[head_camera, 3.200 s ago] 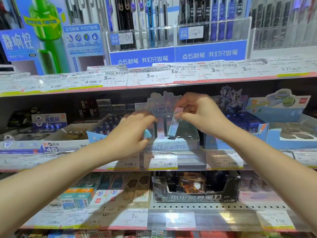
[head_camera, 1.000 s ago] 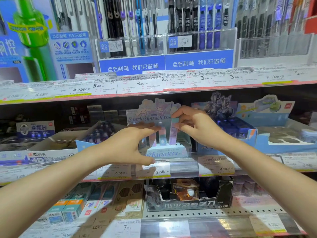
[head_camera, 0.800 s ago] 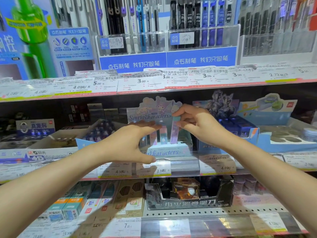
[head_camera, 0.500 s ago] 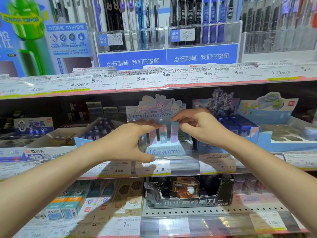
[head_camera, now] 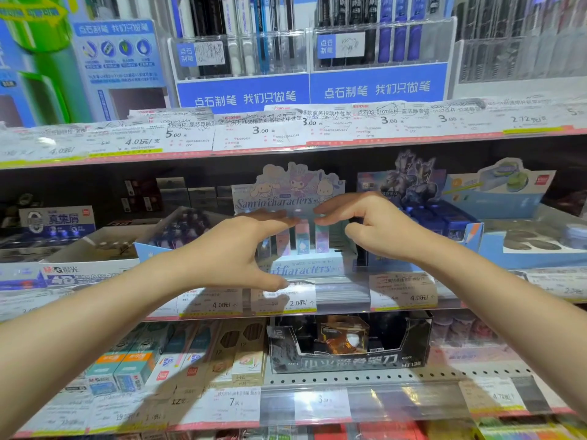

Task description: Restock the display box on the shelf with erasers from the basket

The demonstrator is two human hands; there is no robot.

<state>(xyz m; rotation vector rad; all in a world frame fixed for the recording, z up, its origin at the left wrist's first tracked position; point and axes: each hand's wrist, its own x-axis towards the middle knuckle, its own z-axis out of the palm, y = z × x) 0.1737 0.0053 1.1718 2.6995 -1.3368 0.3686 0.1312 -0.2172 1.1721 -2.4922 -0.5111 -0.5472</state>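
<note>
Pastel erasers (head_camera: pixel 301 238) stand upright in the display box (head_camera: pixel 298 268) on the shelf (head_camera: pixel 343 293). Both hands hover over them, left hand (head_camera: pixel 235 249) and right hand (head_camera: pixel 371 225) with fingers spread, holding nothing. A careless brush could topple the row.

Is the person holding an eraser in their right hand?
No, the right hand hovers with empty, loosely curled fingers just above the erasers standing upright in the display box.
</note>
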